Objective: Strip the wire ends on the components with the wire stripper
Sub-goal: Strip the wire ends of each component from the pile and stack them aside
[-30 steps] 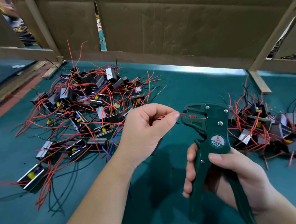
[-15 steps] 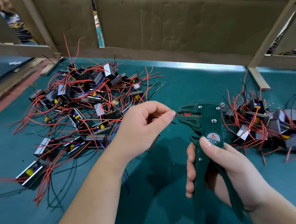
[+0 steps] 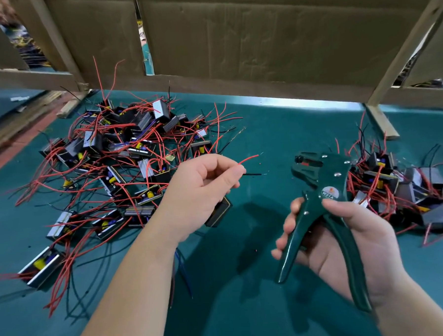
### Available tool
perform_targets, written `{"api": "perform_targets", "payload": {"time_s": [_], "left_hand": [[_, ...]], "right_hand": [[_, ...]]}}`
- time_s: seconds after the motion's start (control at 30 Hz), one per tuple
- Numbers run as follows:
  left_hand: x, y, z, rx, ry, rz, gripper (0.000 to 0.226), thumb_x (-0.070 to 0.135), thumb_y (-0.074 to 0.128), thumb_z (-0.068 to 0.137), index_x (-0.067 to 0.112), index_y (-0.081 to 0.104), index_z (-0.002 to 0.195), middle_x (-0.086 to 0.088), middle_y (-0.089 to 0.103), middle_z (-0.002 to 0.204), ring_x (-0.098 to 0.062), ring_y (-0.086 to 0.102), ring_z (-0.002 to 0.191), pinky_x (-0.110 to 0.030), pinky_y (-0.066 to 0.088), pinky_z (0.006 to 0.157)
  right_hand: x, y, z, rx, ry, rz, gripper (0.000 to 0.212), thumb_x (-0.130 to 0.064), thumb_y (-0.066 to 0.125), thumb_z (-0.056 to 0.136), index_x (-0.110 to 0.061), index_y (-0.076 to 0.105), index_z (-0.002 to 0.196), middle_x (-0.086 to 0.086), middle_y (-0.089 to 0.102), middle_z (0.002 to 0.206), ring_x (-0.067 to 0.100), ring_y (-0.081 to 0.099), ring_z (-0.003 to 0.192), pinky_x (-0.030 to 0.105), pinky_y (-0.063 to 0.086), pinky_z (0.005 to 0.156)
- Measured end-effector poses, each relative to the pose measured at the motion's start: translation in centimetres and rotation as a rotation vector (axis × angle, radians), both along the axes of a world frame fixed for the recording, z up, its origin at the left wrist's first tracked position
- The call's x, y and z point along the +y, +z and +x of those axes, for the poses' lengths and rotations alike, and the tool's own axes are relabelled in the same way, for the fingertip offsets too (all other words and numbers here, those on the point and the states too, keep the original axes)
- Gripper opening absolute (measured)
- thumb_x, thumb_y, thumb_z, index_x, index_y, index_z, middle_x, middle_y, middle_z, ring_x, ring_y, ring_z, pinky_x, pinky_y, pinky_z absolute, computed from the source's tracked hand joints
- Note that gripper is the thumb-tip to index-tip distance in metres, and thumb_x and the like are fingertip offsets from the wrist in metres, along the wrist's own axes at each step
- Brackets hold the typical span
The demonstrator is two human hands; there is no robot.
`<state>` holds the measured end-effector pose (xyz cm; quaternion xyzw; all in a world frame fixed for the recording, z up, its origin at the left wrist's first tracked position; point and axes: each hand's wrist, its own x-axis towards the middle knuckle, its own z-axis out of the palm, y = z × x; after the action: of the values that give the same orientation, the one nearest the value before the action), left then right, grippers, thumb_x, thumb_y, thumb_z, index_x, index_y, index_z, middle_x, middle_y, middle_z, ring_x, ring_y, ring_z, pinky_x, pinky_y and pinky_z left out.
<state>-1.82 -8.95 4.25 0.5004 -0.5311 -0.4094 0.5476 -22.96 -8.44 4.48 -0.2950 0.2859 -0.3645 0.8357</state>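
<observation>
Head view, left of centre: left hand [image 3: 203,192] raised above the table, thumb and forefinger pressed together, pinching a thin red insulated wire [image 3: 249,158] and a thin black insulated wire [image 3: 253,174] close to their free ends. Both ends poking out to the right past the fingertips, the red one angled upward, the black one level beneath it. Remaining fingers curled over a small black box-shaped component with pale edging [image 3: 219,214], tucked under the palm with only its lower corner showing.

Right of that, across a gap and touching neither wire: dark green hand-held wire stripper [image 3: 321,188], head uppermost and turned toward the wire ends, handles spread apart. Gripped by the right hand [image 3: 347,241], fingers wrapped round the left handle, thumb laid across the body just below the round label, other handle lying along the palm. State of the stripper's mouth: unclear.

Further out on the left, a sprawling heap of black box-shaped parts with tangled red and black leads [image 3: 127,152], lying on the teal table covering [image 3: 290,133]. On the right, just behind the stripper, a smaller heap of the same kind of parts [image 3: 406,186]. Beyond both heaps, a brown corrugated cardboard wall [image 3: 259,37] fixed to a pale wooden frame [image 3: 404,47] standing at the far edge of the table.
</observation>
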Motion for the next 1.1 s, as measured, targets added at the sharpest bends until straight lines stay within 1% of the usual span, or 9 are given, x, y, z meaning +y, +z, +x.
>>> {"api": "perform_targets", "payload": {"time_s": [0.13, 0.27, 0.37, 0.47, 0.53, 0.6, 0.73, 0.9, 1.1], "left_hand": [[0.1, 0.1, -0.2, 0.099, 0.007, -0.04, 0.005, 0.029, 0.074, 0.076, 0.026, 0.073, 0.073, 0.011, 0.065, 0.064, 0.0, 0.053, 0.058, -0.015, 0.047, 0.062], [0.1, 0.3, -0.3, 0.152, 0.042, -0.075, 0.005, 0.026, 0.072, 0.07, 0.022, 0.074, 0.07, 0.012, 0.067, 0.066, 0.001, 0.057, 0.062, -0.011, 0.046, 0.063], [0.1, 0.5, -0.5, 0.132, 0.057, -0.09, 0.006, 0.026, 0.071, 0.071, 0.021, 0.072, 0.073, 0.013, 0.067, 0.066, 0.002, 0.056, 0.062, -0.01, 0.045, 0.062], [0.1, 0.5, -0.6, 0.083, 0.058, -0.101, 0.005, 0.027, 0.071, 0.072, 0.023, 0.071, 0.075, 0.014, 0.068, 0.067, 0.002, 0.057, 0.063, -0.01, 0.045, 0.064], [0.1, 0.4, -0.8, 0.04, 0.041, -0.105, 0.001, 0.022, 0.071, 0.077, 0.022, 0.071, 0.078, 0.014, 0.069, 0.069, 0.003, 0.059, 0.065, -0.01, 0.045, 0.066], [0.1, 0.3, -1.0, -0.008, 0.034, -0.119, 0.007, 0.016, 0.072, 0.081, 0.022, 0.07, 0.08, 0.014, 0.07, 0.071, 0.002, 0.06, 0.067, -0.011, 0.047, 0.068], [0.2, 0.5, -1.3, -0.065, 0.067, -0.157, 0.008, 0.021, 0.07, 0.076, 0.029, 0.07, 0.077, 0.018, 0.07, 0.069, 0.006, 0.06, 0.066, -0.009, 0.044, 0.066], [0.4, 0.8, -1.2, -0.054, 0.102, -0.178, 0.013, 0.02, 0.073, 0.072, 0.033, 0.072, 0.073, 0.015, 0.072, 0.07, 0.005, 0.062, 0.067, -0.009, 0.045, 0.065], [0.4, 1.0, -1.1, -0.022, 0.069, -0.192, 0.016, 0.017, 0.074, 0.071, 0.033, 0.073, 0.067, 0.014, 0.071, 0.067, 0.003, 0.06, 0.063, -0.011, 0.046, 0.062]], "right_hand": [[0.6, -0.2, 0.5, -0.002, 0.119, 0.015, 0.053, -0.031, 0.086, 0.046, -0.003, 0.069, 0.087, 0.022, 0.059, 0.077, 0.039, 0.062, 0.068, 0.051, 0.055, 0.066], [1.0, -0.3, 0.7, -0.026, 0.224, -0.01, 0.05, -0.032, 0.084, 0.053, -0.004, 0.068, 0.092, 0.023, 0.06, 0.08, 0.039, 0.062, 0.071, 0.053, 0.053, 0.07], [1.2, -0.3, 0.8, -0.03, 0.274, -0.068, 0.048, -0.033, 0.082, 0.06, -0.004, 0.068, 0.095, 0.024, 0.061, 0.082, 0.039, 0.062, 0.073, 0.054, 0.052, 0.072], [1.2, -0.3, 0.9, -0.025, 0.258, -0.1, 0.049, -0.032, 0.083, 0.061, -0.002, 0.067, 0.095, 0.026, 0.061, 0.081, 0.04, 0.062, 0.072, 0.055, 0.051, 0.072], [1.2, -0.3, 1.0, -0.004, 0.246, -0.111, 0.05, -0.032, 0.084, 0.059, -0.002, 0.067, 0.095, 0.027, 0.061, 0.08, 0.04, 0.062, 0.072, 0.055, 0.052, 0.071], [1.2, -0.4, 1.0, 0.026, 0.243, -0.129, 0.051, -0.032, 0.085, 0.058, -0.001, 0.067, 0.094, 0.027, 0.061, 0.08, 0.041, 0.062, 0.071, 0.054, 0.052, 0.071], [1.2, -0.4, 1.0, 0.054, 0.265, -0.159, 0.049, -0.032, 0.085, 0.059, -0.001, 0.067, 0.094, 0.027, 0.061, 0.08, 0.041, 0.062, 0.071, 0.052, 0.052, 0.071], [1.3, -0.4, 0.9, 0.066, 0.27, -0.173, 0.045, -0.031, 0.083, 0.062, -0.002, 0.067, 0.092, 0.026, 0.061, 0.078, 0.039, 0.063, 0.069, 0.051, 0.052, 0.069], [1.2, -0.3, 0.8, 0.042, 0.293, -0.156, 0.042, -0.032, 0.082, 0.064, -0.003, 0.066, 0.089, 0.026, 0.06, 0.075, 0.039, 0.062, 0.067, 0.05, 0.052, 0.067]]}}
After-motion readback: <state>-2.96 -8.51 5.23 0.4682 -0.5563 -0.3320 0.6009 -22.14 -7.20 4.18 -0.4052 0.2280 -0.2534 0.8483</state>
